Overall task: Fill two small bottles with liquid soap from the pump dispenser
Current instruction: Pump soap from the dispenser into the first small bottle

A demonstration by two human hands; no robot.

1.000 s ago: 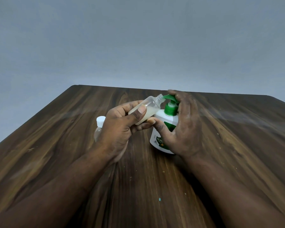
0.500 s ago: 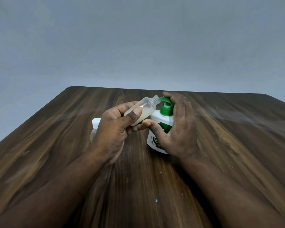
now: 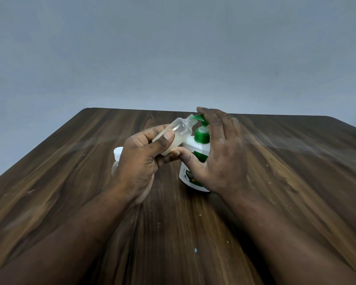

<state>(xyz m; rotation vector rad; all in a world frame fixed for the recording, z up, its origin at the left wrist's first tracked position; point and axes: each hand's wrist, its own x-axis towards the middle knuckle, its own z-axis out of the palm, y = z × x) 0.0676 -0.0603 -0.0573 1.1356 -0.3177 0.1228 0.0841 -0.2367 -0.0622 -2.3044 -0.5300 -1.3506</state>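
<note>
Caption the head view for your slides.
Tilted small bottle in left hand meets pump dispenser spout; right hand on pump.

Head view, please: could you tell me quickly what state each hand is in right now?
Left hand: grips the tilted small bottle.
Right hand: holds the pump dispenser, fingers over its pump head.
</note>
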